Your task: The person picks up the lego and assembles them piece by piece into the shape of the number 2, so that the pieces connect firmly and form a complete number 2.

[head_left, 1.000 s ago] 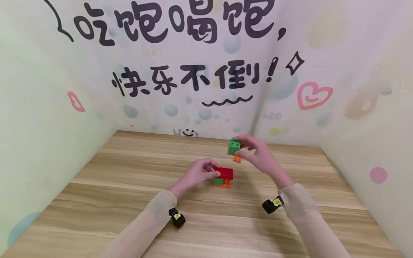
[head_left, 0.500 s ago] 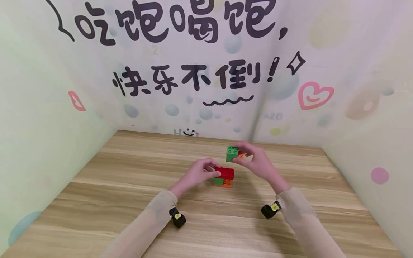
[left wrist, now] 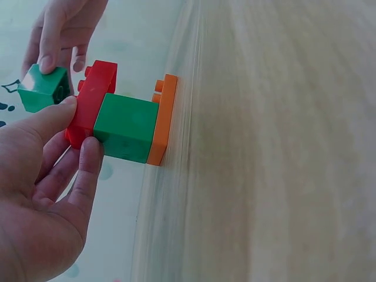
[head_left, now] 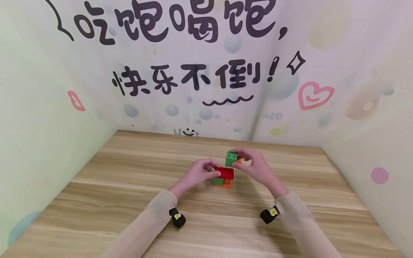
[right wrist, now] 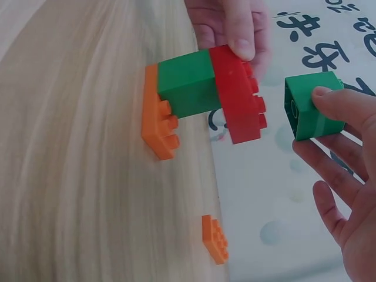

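On the table stands a small stack: a flat orange brick (right wrist: 154, 114) at the bottom, a green brick (left wrist: 126, 127) on its left end, and a red brick (right wrist: 238, 97) on top, overhanging to the right. My left hand (head_left: 197, 174) pinches the red brick's left end between thumb and fingers. Above and just behind the stack, my right hand (head_left: 255, 165) holds a second green brick (right wrist: 314, 104) by its sides, studs up. That brick's hollow underside faces the red brick's studs with a gap between them.
A smaller orange brick (right wrist: 215, 239) lies on the wooden table (head_left: 135, 157) behind the stack, partly hidden by the right hand in the head view. A printed cloth wall (head_left: 155, 118) rises at the table's back edge, with side walls left and right.
My right hand has come down and slightly left with the green brick, nearer to the red brick. The left hand and the stack have stayed in place.
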{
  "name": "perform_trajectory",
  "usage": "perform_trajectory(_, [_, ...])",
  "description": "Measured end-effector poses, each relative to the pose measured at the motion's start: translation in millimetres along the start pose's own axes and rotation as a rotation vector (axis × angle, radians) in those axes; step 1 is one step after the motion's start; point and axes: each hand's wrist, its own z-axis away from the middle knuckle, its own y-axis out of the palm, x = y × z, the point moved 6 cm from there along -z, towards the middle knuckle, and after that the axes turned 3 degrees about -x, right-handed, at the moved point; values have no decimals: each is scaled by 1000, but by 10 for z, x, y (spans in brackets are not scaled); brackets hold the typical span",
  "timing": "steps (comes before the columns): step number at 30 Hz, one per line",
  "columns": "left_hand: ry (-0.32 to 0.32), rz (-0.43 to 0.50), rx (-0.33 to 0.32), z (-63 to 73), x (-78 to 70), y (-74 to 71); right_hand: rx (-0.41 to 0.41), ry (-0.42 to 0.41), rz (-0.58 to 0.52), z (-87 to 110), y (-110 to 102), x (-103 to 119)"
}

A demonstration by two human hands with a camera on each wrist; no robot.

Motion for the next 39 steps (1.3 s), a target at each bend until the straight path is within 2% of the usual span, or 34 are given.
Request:
perform_trajectory(24, [2, 17, 1, -3, 7, 0, 32, 64, -9, 142, 101, -105])
perform_trajectory(39, [6, 8, 1, 1, 5, 0, 33, -12, 0, 183, 128, -71])
